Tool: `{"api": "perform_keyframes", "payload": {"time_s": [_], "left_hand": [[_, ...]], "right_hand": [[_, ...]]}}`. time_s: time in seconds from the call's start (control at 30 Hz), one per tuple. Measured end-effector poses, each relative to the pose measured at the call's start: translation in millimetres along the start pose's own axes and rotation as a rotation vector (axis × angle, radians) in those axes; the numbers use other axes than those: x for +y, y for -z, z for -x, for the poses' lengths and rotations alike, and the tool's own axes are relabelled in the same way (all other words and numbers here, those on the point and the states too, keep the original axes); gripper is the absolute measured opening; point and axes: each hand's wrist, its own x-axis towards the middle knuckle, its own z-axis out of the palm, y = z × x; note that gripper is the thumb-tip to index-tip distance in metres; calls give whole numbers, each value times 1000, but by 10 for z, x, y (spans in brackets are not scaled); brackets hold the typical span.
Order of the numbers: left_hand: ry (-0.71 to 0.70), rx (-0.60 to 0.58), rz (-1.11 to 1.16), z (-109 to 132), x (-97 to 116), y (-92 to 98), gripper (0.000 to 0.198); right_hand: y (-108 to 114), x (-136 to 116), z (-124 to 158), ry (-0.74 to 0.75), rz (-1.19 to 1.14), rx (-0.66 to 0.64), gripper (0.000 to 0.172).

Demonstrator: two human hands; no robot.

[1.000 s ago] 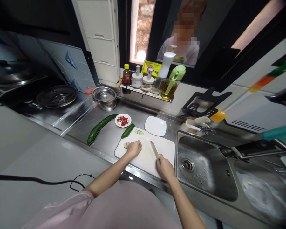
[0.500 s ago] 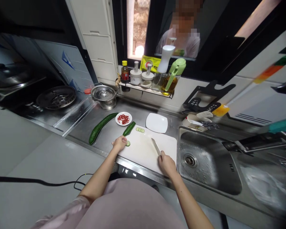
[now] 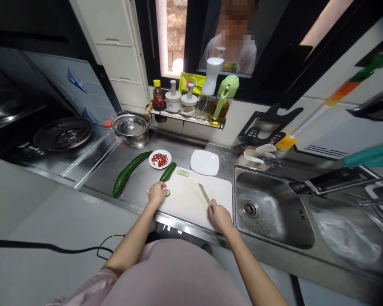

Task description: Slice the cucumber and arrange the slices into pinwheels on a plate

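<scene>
My right hand (image 3: 219, 216) grips the handle of a knife (image 3: 204, 194), its blade lying over the white cutting board (image 3: 194, 204). My left hand (image 3: 156, 193) rests curled at the board's left edge, touching a cucumber slice (image 3: 167, 193) beside it. A half cucumber (image 3: 168, 171) lies at the board's far left corner, with three thin slices (image 3: 183, 173) next to it. A whole cucumber (image 3: 129, 171) lies on the steel counter to the left.
A small plate of chopped red chili (image 3: 160, 159) and an empty white square plate (image 3: 204, 162) sit behind the board. The sink (image 3: 268, 210) is at the right, a steel pot (image 3: 130, 128) and the stove (image 3: 62, 134) at the left. A condiment rack (image 3: 191, 114) stands under the window, with a person behind it.
My left hand has moved from the middle of the board to its left edge, next to the single slice. The knife hand has stayed in place. The view shifted slightly.
</scene>
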Motion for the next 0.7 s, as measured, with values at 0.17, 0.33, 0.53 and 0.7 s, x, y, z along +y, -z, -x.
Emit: {"api": "perform_keyframes", "payload": {"time_s": [0.17,0.33,0.53,0.7], "left_hand": [[-109,59,41,-49,268,-82,20],[-198,40,-37,-199,610,-227,29],[-282,15,-187,-421,899,-359,40],[-351,18,-246,-559,1003,-416,35]], "right_hand": [[18,-20,-3,9,-5,-15,28],[32,-20,-3,16,-5,-33,28],[47,-28,0,45,3,-41,27],[48,-20,-7,47,2,-47,28]]}}
